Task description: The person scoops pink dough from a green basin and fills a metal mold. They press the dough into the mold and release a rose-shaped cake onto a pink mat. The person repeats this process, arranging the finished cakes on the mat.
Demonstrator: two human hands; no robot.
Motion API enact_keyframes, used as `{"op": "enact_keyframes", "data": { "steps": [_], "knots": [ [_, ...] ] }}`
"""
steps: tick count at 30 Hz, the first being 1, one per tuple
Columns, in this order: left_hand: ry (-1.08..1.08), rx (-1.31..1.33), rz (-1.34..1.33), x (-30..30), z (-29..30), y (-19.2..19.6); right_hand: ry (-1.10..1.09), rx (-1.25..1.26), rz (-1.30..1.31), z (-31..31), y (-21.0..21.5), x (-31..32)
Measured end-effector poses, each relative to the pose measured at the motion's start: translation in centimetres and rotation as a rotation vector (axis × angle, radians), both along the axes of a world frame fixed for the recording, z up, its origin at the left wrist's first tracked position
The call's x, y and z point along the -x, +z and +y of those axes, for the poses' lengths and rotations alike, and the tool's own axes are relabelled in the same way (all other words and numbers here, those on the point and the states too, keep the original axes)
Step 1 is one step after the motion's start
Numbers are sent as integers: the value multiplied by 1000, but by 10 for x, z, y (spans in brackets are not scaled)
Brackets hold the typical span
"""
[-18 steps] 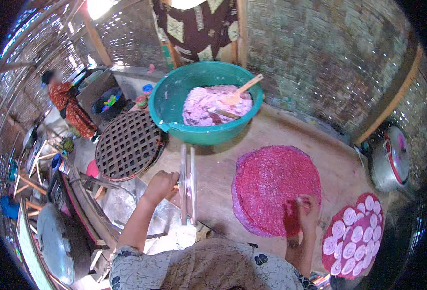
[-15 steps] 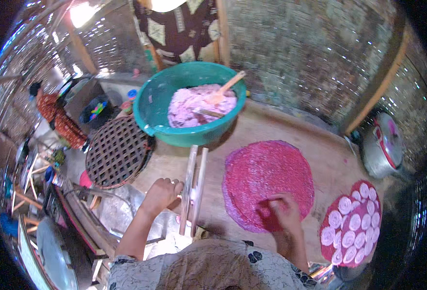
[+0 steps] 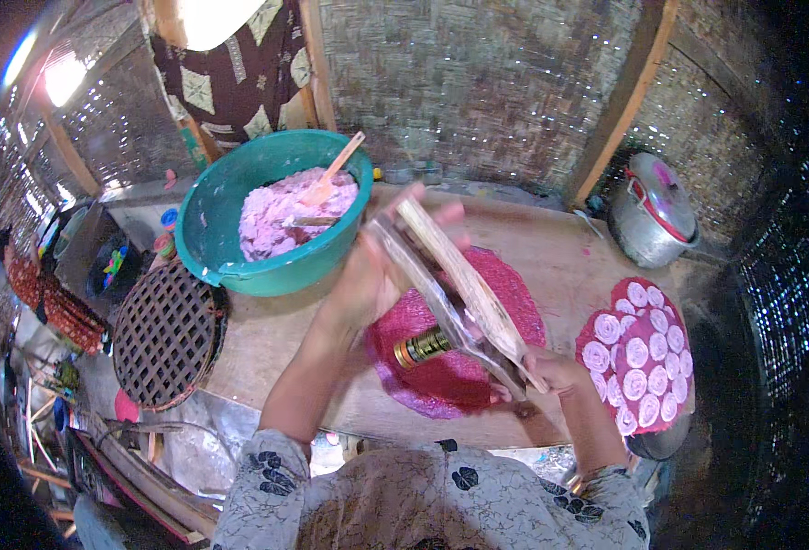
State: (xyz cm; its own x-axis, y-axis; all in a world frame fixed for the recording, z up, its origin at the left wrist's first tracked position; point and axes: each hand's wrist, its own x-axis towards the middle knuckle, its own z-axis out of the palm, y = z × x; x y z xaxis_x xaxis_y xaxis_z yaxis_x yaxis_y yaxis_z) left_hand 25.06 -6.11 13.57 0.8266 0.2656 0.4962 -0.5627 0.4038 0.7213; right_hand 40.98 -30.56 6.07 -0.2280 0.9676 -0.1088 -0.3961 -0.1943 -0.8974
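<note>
1. Wooden and metal, the long hinged press (image 3: 455, 293) is lifted off the table (image 3: 569, 266), tilted, its far end up and to the left, its near end down and to the right, above the pink round mat (image 3: 423, 367).
2. The left hand (image 3: 372, 275) holds the far end of the press; its fingers curl around the slats from the left, fingertips showing past the upper edge. The left forearm rises steeply from the lower middle of the view.
3. The right hand (image 3: 537, 376) grips the near end of the press, fingers closed around it just at the right edge of the mat. The right forearm comes up short from the lower right.
4. A small gold-and-dark cylinder (image 3: 423, 346) shows just under the press, over the mat; whether it touches either I cannot tell.
5. Far left on the table stands a teal basin (image 3: 230, 257) of pink dough, with a wooden spatula (image 3: 336, 170) stuck in it.
6. Left of the table lies a round dark grid tray (image 3: 166, 335).
7. At the right, a pink tray (image 3: 675, 367) carries rows of pale round discs (image 3: 634, 353).
8. Far right, a metal pot (image 3: 652, 215) with a lid stands by the woven wall.
</note>
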Motion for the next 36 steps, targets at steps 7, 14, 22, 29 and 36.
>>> {"op": "enact_keyframes", "data": {
  "steps": [7, 14, 22, 29, 36],
  "knots": [
    [-270, 821, -11, -87, 24, -92, -108, 436, 10, -20, 11, -15],
    [-198, 1076, -42, -95, 26, -203, -205, 693, -363, -2, -9, 3],
    [-213, 1071, -179, -80, 37, -199, -195, 662, -518, 13, -1, 19],
    [-115, 1102, -68, -82, 22, -156, -211, 712, -683, 7, 30, 9],
    [-182, 1081, -103, -72, 19, -139, -215, 772, -489, -6, 41, 22]
  ]
}}
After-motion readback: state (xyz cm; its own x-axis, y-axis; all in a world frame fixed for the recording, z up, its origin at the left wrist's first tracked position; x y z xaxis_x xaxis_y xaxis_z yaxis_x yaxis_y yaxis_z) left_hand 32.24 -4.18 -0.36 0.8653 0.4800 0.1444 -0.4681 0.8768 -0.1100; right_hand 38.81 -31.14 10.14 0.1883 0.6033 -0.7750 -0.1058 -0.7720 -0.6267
